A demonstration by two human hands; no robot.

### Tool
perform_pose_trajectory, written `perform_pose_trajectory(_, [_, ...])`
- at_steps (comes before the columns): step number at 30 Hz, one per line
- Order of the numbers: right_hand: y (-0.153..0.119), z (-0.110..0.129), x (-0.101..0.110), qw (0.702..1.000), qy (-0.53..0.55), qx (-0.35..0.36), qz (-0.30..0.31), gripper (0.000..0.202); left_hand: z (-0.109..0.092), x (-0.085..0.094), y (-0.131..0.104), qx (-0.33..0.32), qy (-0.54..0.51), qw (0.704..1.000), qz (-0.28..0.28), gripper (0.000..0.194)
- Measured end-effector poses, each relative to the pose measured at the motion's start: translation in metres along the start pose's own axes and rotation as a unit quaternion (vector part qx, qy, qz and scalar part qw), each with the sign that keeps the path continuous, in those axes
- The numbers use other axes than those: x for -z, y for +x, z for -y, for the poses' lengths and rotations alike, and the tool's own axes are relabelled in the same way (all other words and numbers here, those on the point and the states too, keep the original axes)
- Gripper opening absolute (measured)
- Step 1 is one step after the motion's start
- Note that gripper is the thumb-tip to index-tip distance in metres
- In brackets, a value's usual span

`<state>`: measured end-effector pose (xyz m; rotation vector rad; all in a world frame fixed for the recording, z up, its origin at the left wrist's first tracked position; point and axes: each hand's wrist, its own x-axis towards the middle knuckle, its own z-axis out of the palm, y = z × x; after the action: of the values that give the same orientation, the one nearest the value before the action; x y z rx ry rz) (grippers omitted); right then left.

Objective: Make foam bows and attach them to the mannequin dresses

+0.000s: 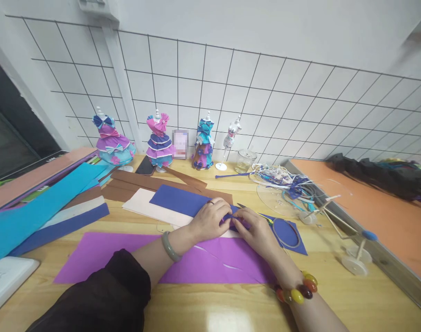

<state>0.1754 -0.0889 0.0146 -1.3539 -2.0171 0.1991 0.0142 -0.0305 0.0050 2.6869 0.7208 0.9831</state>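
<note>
My left hand and my right hand meet over the middle of the table. Their fingertips pinch a small dark blue and purple folded strip, mostly hidden by the fingers. Under my wrists lies a long purple sheet of paper-like material. A dark blue sheet and a pale pink-white sheet overlap just beyond my left hand. Beside my right hand are yellow-handled scissors, partly covered, and a round ring on a dark blue piece.
Along the tiled wall stand several small dress forms, one in a pink and blue dress, one bare. A glass jar and tangled ribbons sit back right. Brown strips, turquoise strips and a wheeled stick model flank the work.
</note>
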Motion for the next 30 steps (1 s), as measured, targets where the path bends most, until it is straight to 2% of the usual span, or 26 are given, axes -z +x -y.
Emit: perform_pose_trajectory(30, [0.0006, -0.0002, -0.0002, 1.0, 0.013, 0.003, 0.003, 0.013, 0.0057, -0.0037, -0.0006, 0.005, -0.043, 0.999, 0.005, 0.007])
